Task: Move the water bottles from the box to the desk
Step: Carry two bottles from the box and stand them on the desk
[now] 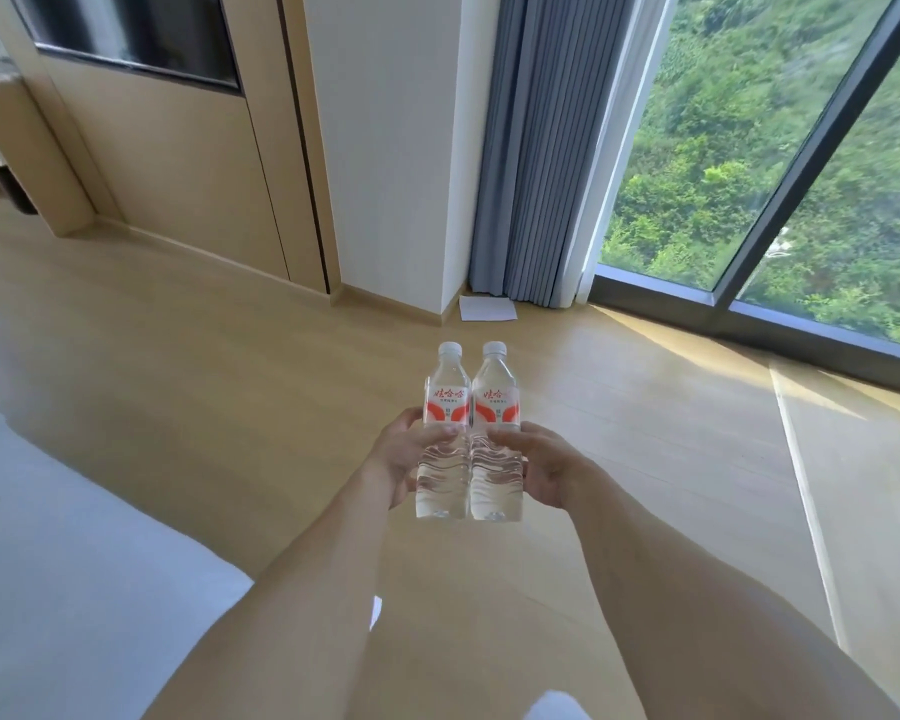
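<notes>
Left hand (pixel 404 454) grips one bottle (pixel 444 433), right hand (pixel 541 467) the other (pixel 495 433) — keep both upright, pressed together, walking to the counter.

Bright daylight enters through the window (pixel 780 163) at right, casting a sunlit patch on the floor (pixel 697 366). Wide-angle distortion bends edge lines. Periphery soft and motion-blurred; centre reasonably sharp. Bedding (pixel 48 537) overexposed.
</notes>
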### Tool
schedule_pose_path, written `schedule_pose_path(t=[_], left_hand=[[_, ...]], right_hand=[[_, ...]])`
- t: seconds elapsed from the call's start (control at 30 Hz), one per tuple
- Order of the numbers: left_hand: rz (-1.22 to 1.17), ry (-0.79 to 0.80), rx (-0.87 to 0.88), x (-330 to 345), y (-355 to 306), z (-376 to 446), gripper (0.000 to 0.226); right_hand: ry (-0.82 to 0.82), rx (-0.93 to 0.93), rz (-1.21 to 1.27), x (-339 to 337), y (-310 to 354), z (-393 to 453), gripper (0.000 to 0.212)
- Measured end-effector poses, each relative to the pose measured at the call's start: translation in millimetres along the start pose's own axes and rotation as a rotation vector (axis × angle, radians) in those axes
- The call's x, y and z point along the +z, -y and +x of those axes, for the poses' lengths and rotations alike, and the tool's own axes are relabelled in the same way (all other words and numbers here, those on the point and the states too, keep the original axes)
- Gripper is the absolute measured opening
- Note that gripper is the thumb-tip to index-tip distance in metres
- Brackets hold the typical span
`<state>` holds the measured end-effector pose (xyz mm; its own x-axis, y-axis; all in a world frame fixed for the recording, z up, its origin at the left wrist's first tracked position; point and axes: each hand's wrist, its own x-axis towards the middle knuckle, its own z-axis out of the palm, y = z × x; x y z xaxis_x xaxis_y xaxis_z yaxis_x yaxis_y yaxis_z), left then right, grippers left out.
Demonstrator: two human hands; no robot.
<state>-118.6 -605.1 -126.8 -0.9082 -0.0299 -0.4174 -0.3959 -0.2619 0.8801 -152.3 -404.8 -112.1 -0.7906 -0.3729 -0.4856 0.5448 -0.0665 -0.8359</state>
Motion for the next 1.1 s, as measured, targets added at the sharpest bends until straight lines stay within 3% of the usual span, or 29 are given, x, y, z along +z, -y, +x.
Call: schedule_pose_path(t=[0.27,0.5,0.83,1.1], left_hand=[[-0.006,-0.155,0.020,-55.5,-37.3,74.3,0.048],[-0.019,-0.386,0.047,-103.1,-79.9,142.6,0.044],[-0.089,-0.592,0.029,-138.5,-148.7,237.8,0.048],[-0.200,-0.722,0.062,-181.8,-188.1,271.7,0.051]], right_hand=[[0.092,0.069,-0.044,41.3,41.6,101.8,0.032],[0.220,0.150,-0.136,77.9,82.8,226.0,0.022],[0.384,0.264,-0.280,118.3,156.7,379.7,0.036],[0.493,0.263,-0.424,171.9,189.1,451.3,0.037]])
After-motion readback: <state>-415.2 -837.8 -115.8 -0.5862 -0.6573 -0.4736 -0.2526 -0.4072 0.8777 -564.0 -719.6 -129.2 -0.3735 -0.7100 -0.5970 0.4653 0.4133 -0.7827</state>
